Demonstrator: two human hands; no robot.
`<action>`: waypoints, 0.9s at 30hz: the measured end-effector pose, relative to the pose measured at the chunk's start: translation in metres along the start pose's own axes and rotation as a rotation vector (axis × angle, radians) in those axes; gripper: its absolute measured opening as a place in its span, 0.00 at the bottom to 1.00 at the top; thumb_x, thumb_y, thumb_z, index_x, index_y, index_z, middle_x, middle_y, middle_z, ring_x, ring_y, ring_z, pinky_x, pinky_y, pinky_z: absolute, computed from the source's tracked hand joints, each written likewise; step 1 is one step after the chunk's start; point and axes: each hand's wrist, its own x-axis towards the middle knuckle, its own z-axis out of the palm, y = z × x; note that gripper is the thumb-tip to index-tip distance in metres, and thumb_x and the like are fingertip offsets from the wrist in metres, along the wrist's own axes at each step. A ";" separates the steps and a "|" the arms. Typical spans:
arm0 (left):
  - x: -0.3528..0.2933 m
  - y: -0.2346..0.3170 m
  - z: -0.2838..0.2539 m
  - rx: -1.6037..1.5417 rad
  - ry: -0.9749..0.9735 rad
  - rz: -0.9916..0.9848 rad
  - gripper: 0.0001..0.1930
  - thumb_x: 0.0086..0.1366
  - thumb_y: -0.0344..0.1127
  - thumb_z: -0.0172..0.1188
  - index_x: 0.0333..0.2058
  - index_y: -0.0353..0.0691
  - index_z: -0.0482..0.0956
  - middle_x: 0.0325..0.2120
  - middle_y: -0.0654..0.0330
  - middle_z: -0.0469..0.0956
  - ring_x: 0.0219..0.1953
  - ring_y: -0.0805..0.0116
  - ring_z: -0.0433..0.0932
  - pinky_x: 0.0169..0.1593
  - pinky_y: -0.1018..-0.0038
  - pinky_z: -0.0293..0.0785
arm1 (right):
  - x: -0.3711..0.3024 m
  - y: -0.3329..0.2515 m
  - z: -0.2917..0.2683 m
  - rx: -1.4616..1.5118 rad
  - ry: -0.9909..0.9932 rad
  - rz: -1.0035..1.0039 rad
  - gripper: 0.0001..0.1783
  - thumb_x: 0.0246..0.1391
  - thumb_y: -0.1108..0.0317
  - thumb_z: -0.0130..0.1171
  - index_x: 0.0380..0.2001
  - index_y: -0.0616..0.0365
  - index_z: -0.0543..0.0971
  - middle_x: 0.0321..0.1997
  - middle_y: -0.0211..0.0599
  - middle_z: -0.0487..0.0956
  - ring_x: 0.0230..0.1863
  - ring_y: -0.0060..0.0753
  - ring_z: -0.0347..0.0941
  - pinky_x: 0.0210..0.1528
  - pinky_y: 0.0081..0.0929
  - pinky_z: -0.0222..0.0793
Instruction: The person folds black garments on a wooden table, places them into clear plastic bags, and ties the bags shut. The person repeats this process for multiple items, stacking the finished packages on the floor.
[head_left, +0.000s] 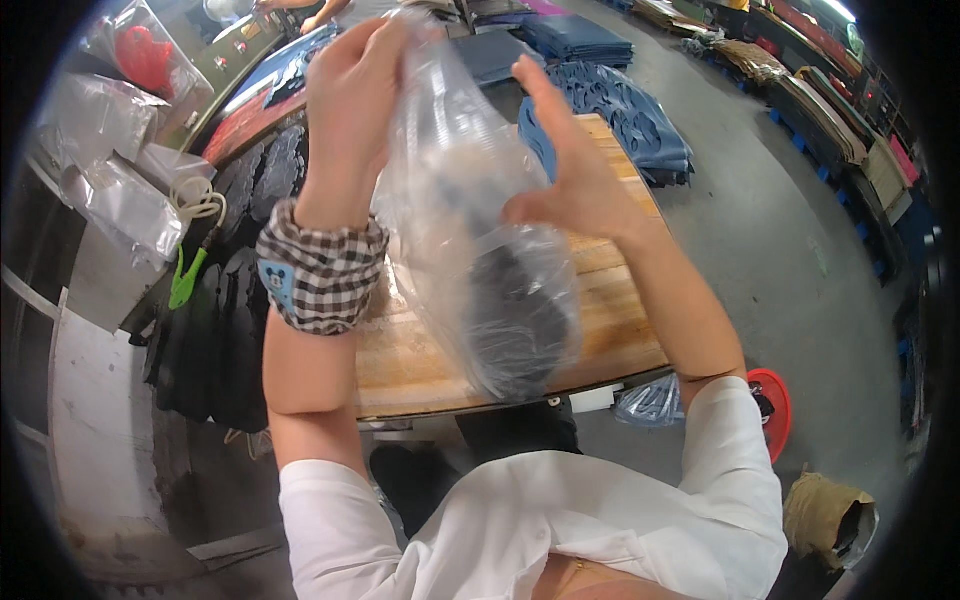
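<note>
Over the near edge of the wooden tabletop point(620, 335), a clear plastic bag point(470, 225) has its dark-filled end closest to the person point(570, 500), its long axis running away and slightly leftward. Farther across the tabletop, the open right hand point(575, 185) flanks the bag's right side, nearer that end; whether its thumb touches is unclear. Toward the tabletop's far left, the left hand point(350, 105) is closed on the bag's top, with cut blue sheets point(625, 120) stacked past the far edge.

Dark fisheye rim, bright lamp point(839, 9), blurred bag point(470, 210)
</note>
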 end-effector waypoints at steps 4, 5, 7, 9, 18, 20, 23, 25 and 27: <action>-0.005 0.038 0.044 0.459 -0.066 0.377 0.11 0.60 0.38 0.56 0.29 0.35 0.82 0.23 0.53 0.80 0.22 0.65 0.76 0.30 0.71 0.71 | 0.005 0.029 0.037 0.032 0.057 -0.071 0.54 0.35 0.56 0.75 0.63 0.65 0.58 0.66 0.51 0.61 0.66 0.46 0.56 0.67 0.38 0.53; -0.006 0.047 0.050 0.628 -0.109 0.492 0.11 0.58 0.37 0.57 0.26 0.35 0.81 0.20 0.51 0.79 0.21 0.65 0.76 0.28 0.69 0.71 | 0.013 0.040 0.044 0.178 -0.001 0.048 0.45 0.38 0.61 0.73 0.59 0.63 0.63 0.64 0.48 0.63 0.63 0.44 0.60 0.64 0.36 0.55; -0.016 0.061 0.056 0.917 -0.175 0.557 0.10 0.56 0.36 0.58 0.27 0.35 0.82 0.19 0.50 0.78 0.21 0.66 0.76 0.28 0.68 0.71 | 0.019 0.052 0.055 0.304 0.002 0.079 0.35 0.42 0.67 0.71 0.54 0.62 0.70 0.62 0.46 0.66 0.59 0.41 0.64 0.62 0.33 0.58; -0.033 0.061 0.054 0.726 0.043 0.689 0.10 0.55 0.36 0.59 0.28 0.34 0.81 0.20 0.52 0.79 0.23 0.65 0.78 0.28 0.69 0.72 | 0.018 0.054 0.059 0.336 0.120 0.012 0.26 0.45 0.66 0.67 0.48 0.61 0.73 0.55 0.43 0.69 0.54 0.38 0.66 0.57 0.32 0.60; -0.115 -0.071 0.071 -0.017 0.079 0.493 0.43 0.50 0.35 0.70 0.62 0.30 0.58 0.55 0.49 0.67 0.58 0.57 0.66 0.57 0.66 0.66 | 0.034 0.021 0.044 0.749 0.107 0.703 0.12 0.56 0.63 0.52 0.30 0.60 0.78 0.27 0.38 0.77 0.30 0.32 0.75 0.36 0.33 0.72; -0.118 -0.090 0.079 -0.279 0.005 0.233 0.36 0.52 0.32 0.67 0.58 0.29 0.63 0.51 0.50 0.71 0.55 0.61 0.69 0.55 0.66 0.68 | 0.033 0.011 0.037 0.219 -0.045 0.187 0.15 0.57 0.60 0.52 0.31 0.62 0.78 0.28 0.39 0.78 0.32 0.35 0.76 0.37 0.34 0.73; -0.116 -0.100 0.074 -0.292 -0.119 -0.052 0.24 0.55 0.29 0.62 0.51 0.30 0.70 0.45 0.51 0.76 0.50 0.64 0.72 0.52 0.66 0.70 | 0.015 -0.001 0.012 -0.268 -0.155 -0.220 0.32 0.45 0.59 0.68 0.52 0.61 0.69 0.55 0.44 0.68 0.56 0.38 0.65 0.57 0.33 0.60; -0.116 -0.101 0.069 -0.220 -0.126 -0.074 0.22 0.55 0.30 0.61 0.49 0.31 0.72 0.43 0.52 0.76 0.49 0.62 0.73 0.52 0.63 0.69 | -0.002 0.000 0.001 -0.286 -0.154 -0.253 0.50 0.35 0.57 0.75 0.61 0.63 0.62 0.65 0.48 0.63 0.66 0.42 0.59 0.65 0.34 0.55; -0.118 -0.102 0.067 -0.104 -0.106 -0.060 0.20 0.54 0.32 0.61 0.46 0.32 0.74 0.41 0.52 0.77 0.47 0.61 0.74 0.52 0.61 0.69 | -0.019 0.010 0.005 0.030 -0.087 -0.008 0.66 0.24 0.53 0.79 0.65 0.67 0.54 0.66 0.53 0.61 0.68 0.47 0.56 0.67 0.36 0.52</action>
